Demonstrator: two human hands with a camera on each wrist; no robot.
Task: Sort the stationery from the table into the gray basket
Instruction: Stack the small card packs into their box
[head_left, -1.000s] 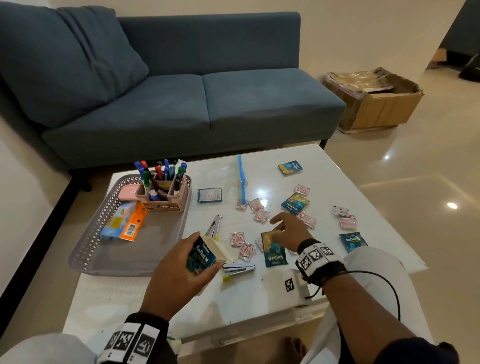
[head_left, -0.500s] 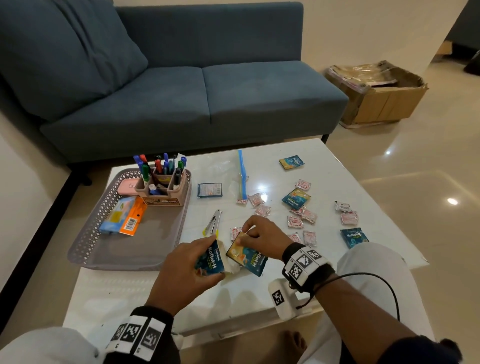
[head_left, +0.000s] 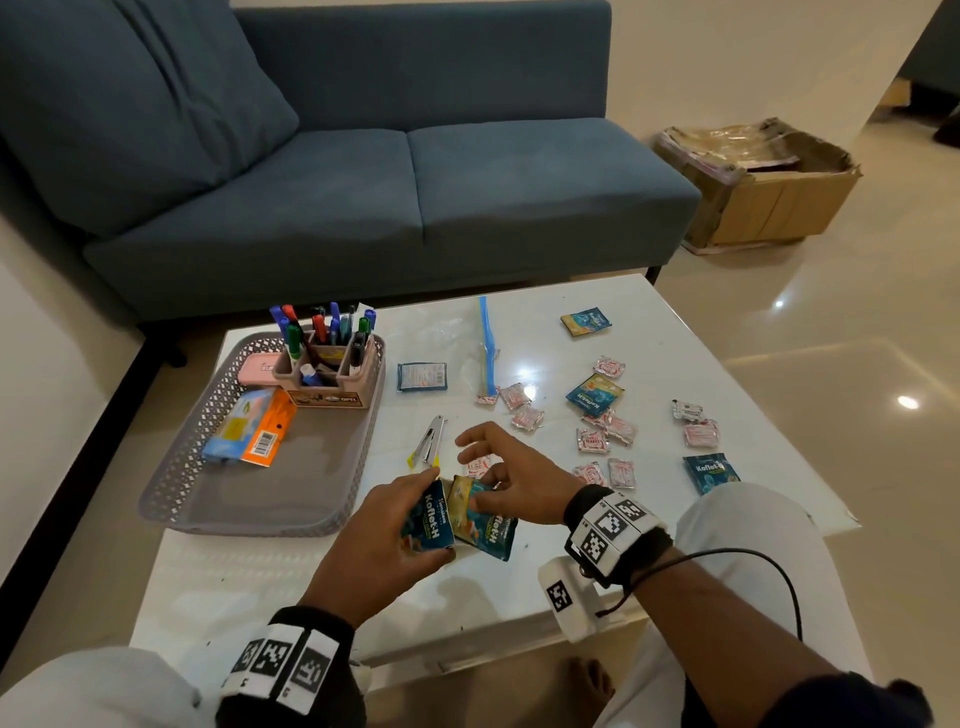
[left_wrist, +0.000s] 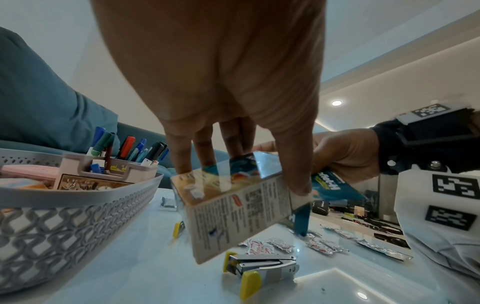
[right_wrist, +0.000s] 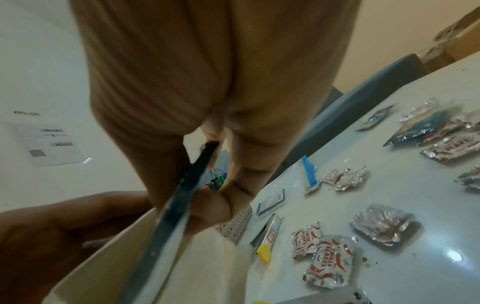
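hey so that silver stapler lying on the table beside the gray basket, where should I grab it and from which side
Judging by its pose, pinch the stapler across its narrow middle, coming straight down from above. It lies flat on the table, long and slim, with bare table on both long sides. The basket sits apart on its left, so fingers should fit either side. The yellow end looks a poorer hold.

The right hand (head_left: 511, 486) left the packets scattered on the tabletop (head_left: 519, 332), where it had been reaching a second earlier, and carried a teal sachet (head_left: 485, 522) toward the left hand (head_left: 382, 535). The sachet, pinched by the right hand, came to rest against the small box (left_wrist: 233, 207) gripped in the left hand. The stapler (left_wrist: 259, 269) beneath the box became hidden in the head view.
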